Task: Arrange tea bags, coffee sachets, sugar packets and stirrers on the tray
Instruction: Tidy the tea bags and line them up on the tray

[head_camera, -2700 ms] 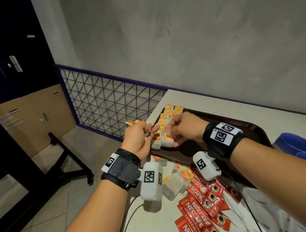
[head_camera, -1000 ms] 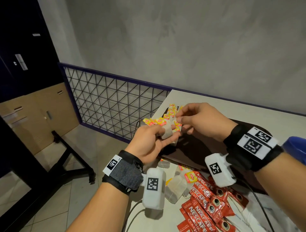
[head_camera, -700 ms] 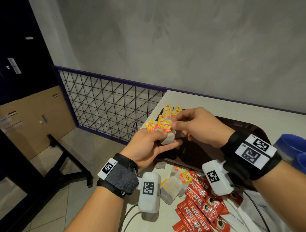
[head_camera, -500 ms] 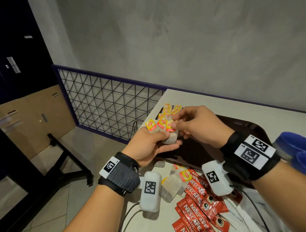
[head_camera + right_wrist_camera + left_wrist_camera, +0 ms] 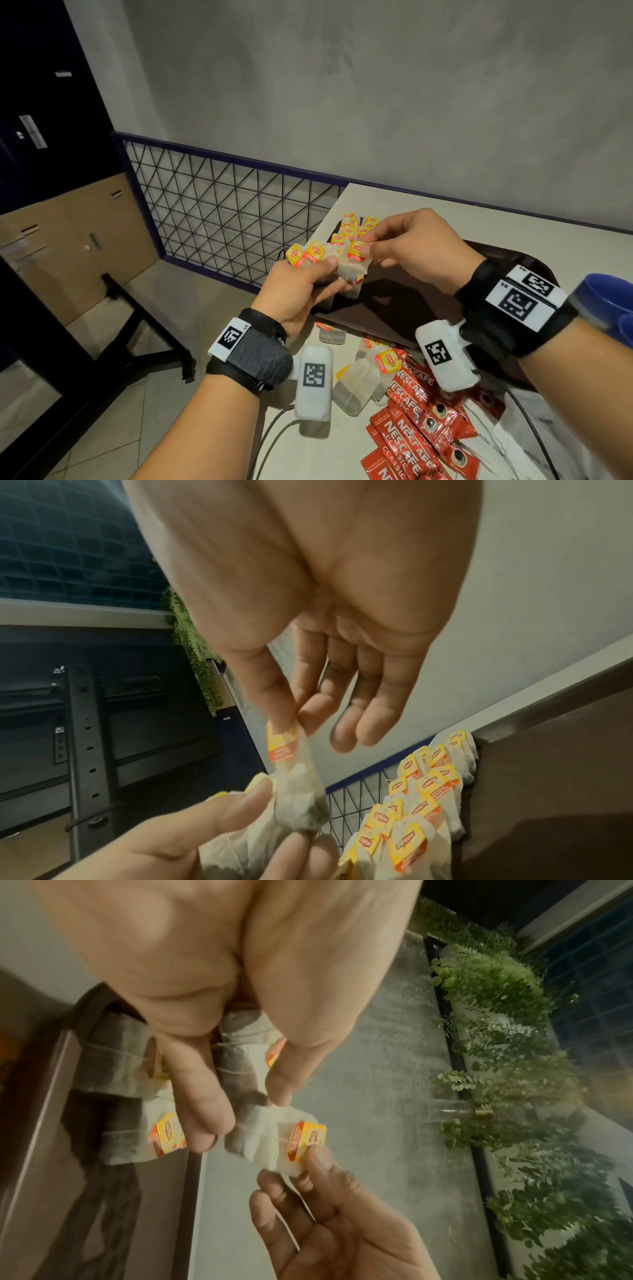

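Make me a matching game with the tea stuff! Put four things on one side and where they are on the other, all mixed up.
Things:
1. row of tea bags
2. coffee sachets
3. bunch of tea bags
4. single tea bag

Places:
A. pinched by its tag in the right hand
B. lined up on the far left end of the tray
C. held in the left hand
D. lying on the table, nearer than the tray

Pairs: 1-B, 2-D, 3-C, 4-A
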`<act>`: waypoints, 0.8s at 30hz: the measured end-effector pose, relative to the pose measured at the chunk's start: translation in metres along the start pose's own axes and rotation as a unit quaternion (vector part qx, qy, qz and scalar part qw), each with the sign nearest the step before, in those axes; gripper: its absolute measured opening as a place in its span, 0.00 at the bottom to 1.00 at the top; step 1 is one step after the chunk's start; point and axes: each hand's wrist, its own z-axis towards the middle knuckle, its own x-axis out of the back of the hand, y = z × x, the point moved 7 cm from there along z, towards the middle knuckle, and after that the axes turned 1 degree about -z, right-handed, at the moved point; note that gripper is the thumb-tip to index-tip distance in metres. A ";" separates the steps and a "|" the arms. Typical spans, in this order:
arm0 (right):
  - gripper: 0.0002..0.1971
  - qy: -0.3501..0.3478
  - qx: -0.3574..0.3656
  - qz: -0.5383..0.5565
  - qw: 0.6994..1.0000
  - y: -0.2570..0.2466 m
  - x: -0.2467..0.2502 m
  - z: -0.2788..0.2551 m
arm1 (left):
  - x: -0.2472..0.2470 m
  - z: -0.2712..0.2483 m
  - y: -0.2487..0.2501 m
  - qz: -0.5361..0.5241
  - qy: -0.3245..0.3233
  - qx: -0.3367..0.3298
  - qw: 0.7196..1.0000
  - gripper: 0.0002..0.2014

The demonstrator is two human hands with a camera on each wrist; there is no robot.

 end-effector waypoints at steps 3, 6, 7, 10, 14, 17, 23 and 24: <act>0.02 0.005 -0.023 0.015 1.000 0.008 -0.004 0.007 | 0.011 0.001 0.006 -0.021 0.056 -0.009 0.998 0.08; 0.02 -0.043 -0.057 0.001 0.997 0.019 -0.020 0.010 | 0.015 -0.001 0.012 -0.035 0.083 -0.021 0.996 0.10; 0.03 -0.073 -0.062 -0.014 0.995 0.021 -0.027 0.010 | 0.014 -0.001 0.013 -0.039 0.084 -0.023 0.995 0.10; 0.05 -0.149 -0.086 -0.020 0.985 0.025 -0.044 0.010 | 0.014 -0.001 0.015 -0.048 0.083 -0.022 0.995 0.09; 0.06 -0.163 -0.111 -0.046 0.979 0.032 -0.053 0.017 | 0.015 0.000 0.016 -0.055 0.084 -0.023 0.995 0.07; 0.06 -0.149 -0.106 -0.123 0.975 0.036 -0.054 0.026 | 0.014 -0.001 0.015 -0.060 0.079 -0.017 0.995 0.08; 0.10 -0.112 -0.090 -0.179 0.973 0.036 -0.050 0.038 | 0.011 -0.001 0.016 -0.098 0.064 -0.022 0.993 0.11; 0.11 -0.100 -0.082 -0.190 0.973 0.034 -0.048 0.039 | 0.012 0.000 0.015 -0.098 0.063 -0.020 0.993 0.11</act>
